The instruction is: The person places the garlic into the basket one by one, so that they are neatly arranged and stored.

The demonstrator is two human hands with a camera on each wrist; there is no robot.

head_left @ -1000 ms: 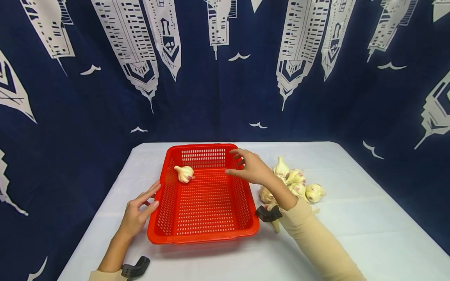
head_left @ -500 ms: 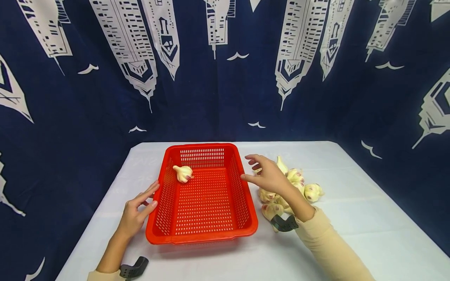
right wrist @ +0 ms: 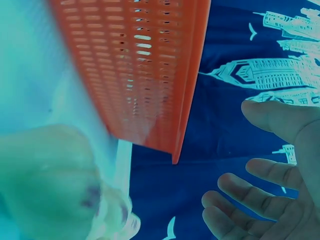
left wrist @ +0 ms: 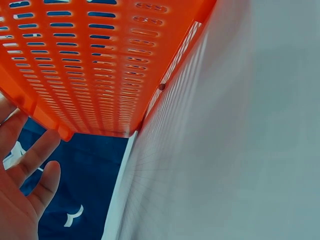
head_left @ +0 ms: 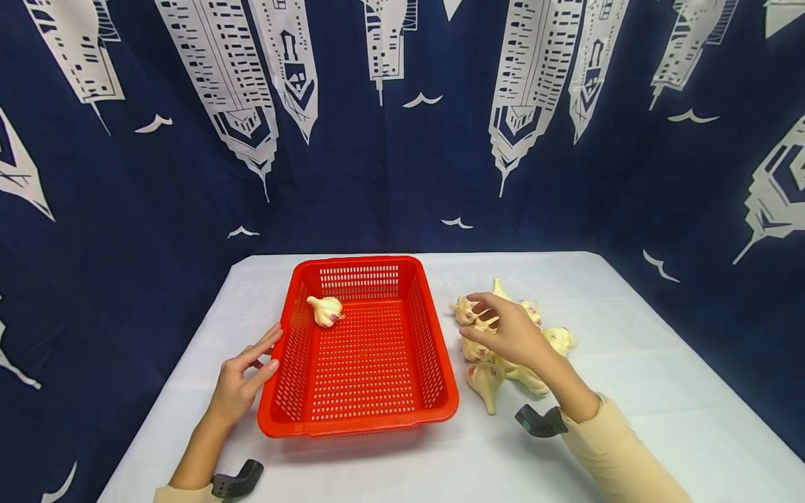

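A red perforated plastic basket (head_left: 358, 423) stands on the table with one garlic bulb (head_left: 325, 311) lying in its far left part. My left hand (head_left: 239, 384) rests its fairly straight fingers against the basket's left rim; in the left wrist view the fingers (left wrist: 35, 155) lie by the basket's edge. My right hand (head_left: 512, 332) hovers over a pile of garlic bulbs (head_left: 486, 381) right of the basket, partly hiding them. Its fingers are loosely bent and apart, holding nothing; the right wrist view shows the same spread hand (right wrist: 270, 195) with blurred garlic bulbs (right wrist: 50, 185) at lower left.
White cloth covers the table (head_left: 641, 370). A dark blue curtain (head_left: 383, 181) printed with white buildings hangs behind it. Black wrist straps (head_left: 542, 421) sit on both forearms. The basket's right wall stands between its inside and the garlic pile.
My right hand has moved right, from above the basket's right side to over the garlic pile. The left hand stays at the basket's rim, and the garlic bulb inside has not moved.
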